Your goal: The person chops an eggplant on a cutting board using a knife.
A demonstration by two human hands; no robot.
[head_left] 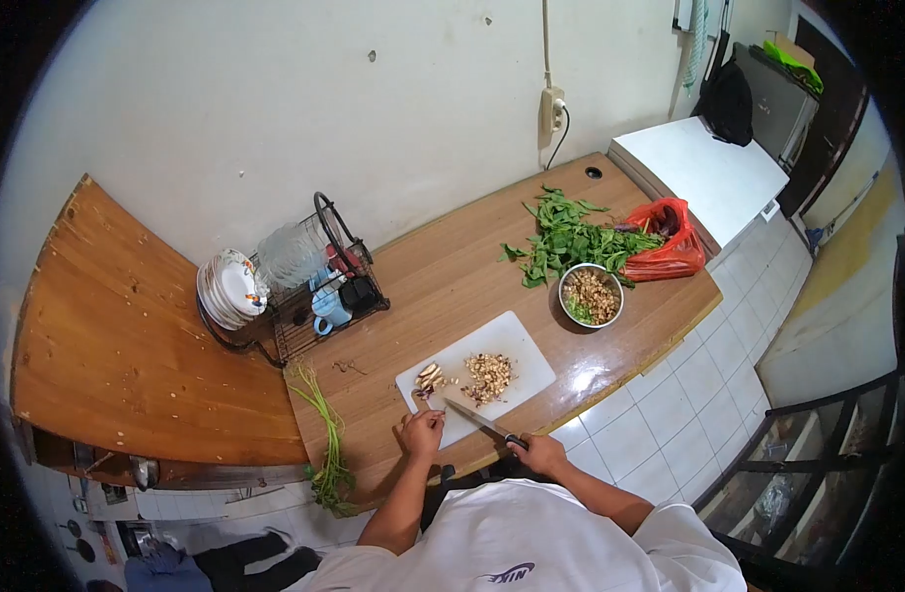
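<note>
My right hand (539, 455) is closed around the black handle of a kitchen knife (482, 420), its blade pointing left across the white cutting board (527, 361). At the board's lower left edge is my left hand (423, 431), fingers curled together near the knife tip; whatever they may hold is too small to make out. A heap of chopped pale pieces with dark purple skin, perhaps eggplant (489, 377), lies mid-board. Longer cut pieces (430, 380) lie to its left, just above my left hand.
A metal bowl (592, 296) holds chopped pieces and some green bits. Behind it are leafy greens (566, 232) and a red plastic bag (667, 252). Green stems (324, 444) hang over the left table edge. A dish rack (319, 286) stands against the wall. Another person (206, 567) is at lower left.
</note>
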